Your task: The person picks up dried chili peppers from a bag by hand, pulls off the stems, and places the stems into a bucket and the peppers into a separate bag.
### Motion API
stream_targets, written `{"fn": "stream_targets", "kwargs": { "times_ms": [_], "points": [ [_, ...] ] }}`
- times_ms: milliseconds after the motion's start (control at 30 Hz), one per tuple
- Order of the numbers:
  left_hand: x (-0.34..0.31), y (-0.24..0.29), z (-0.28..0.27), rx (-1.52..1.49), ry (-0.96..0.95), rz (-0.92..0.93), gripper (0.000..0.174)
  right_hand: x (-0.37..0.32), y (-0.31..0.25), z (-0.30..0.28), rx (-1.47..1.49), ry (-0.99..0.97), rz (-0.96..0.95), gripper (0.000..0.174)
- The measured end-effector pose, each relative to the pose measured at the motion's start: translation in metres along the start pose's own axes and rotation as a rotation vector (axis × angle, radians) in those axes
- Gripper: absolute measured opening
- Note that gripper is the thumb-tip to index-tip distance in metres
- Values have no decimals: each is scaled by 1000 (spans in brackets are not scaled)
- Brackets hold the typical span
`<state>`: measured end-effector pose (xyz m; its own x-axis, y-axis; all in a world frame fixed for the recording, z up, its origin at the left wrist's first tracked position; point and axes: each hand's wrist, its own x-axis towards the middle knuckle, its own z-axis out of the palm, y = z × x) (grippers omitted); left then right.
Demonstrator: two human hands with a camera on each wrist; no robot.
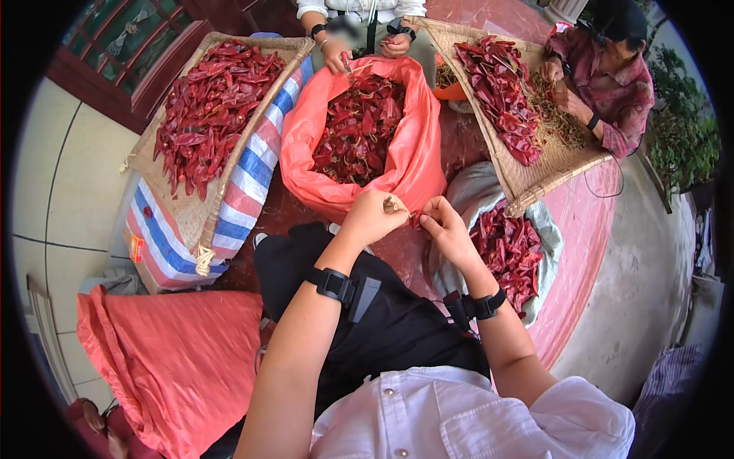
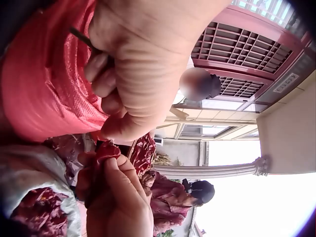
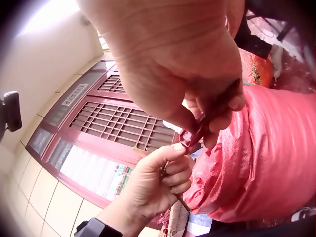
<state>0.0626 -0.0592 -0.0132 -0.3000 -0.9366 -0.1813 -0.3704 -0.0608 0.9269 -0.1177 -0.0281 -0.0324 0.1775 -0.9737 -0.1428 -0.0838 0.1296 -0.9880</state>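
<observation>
In front of the pink-red sack [image 1: 306, 149], my two hands meet over a dried red chili pepper [image 3: 200, 131]. The right hand [image 1: 451, 236] grips the pepper's body between thumb and fingers. At the pepper's end, the left thumb and forefinger pinch it, close to the right fingertips. Thin brown stems [image 1: 391, 205] are tucked in the curled fingers of the left hand [image 1: 375, 218]; one stem [image 3: 183, 201] pokes out below that hand in the right wrist view. Dried chilies [image 1: 359, 126] fill the open sack.
A grey-white sack [image 1: 552, 249] of chilies stands by my right forearm. Woven trays heaped with chilies lie left [image 1: 294, 47] and right [image 1: 527, 200], the left one on a striped bag [image 1: 256, 170]. People work opposite and at right. A red sack [image 1: 176, 359] lies lower left.
</observation>
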Motion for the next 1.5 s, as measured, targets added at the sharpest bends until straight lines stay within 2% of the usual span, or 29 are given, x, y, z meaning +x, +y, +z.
{"fn": "stream_targets", "kwargs": {
  "times_ms": [233,467,700,800,867,967,1067,1167,1233,1267,1333,1433,1500],
  "points": [
    [4,-1,2,2,13,34,19,4,-3,-7,137,-93,124,8],
    [1,3,3,-44,-117,24,20,4,1,-13,96,-119,170,8],
    [1,5,4,54,-114,32,17,3,2,-13,127,-121,167,7],
    [-3,11,6,115,-78,104,14,3,-2,-14,131,-121,197,7],
    [-5,17,7,266,-21,225,11,4,-3,-14,139,-122,219,7],
    [-3,13,9,296,46,325,11,7,-1,-14,252,-126,268,8],
    [-1,12,10,285,102,311,11,9,-5,-13,280,-133,300,12],
    [0,13,6,263,65,262,11,7,-20,-8,276,-123,244,19],
    [-1,13,4,230,33,220,10,6,-12,-10,156,-199,67,26],
    [-1,14,4,196,4,183,10,5,-10,-11,157,-198,69,26],
    [-2,12,4,154,-48,152,9,2,-8,-12,-56,-189,15,29],
    [1,7,6,74,-112,91,9,-2,-15,-12,59,-180,99,28],
    [3,3,7,34,-126,60,9,-2,-11,-14,73,-183,67,27]
  ]
}}
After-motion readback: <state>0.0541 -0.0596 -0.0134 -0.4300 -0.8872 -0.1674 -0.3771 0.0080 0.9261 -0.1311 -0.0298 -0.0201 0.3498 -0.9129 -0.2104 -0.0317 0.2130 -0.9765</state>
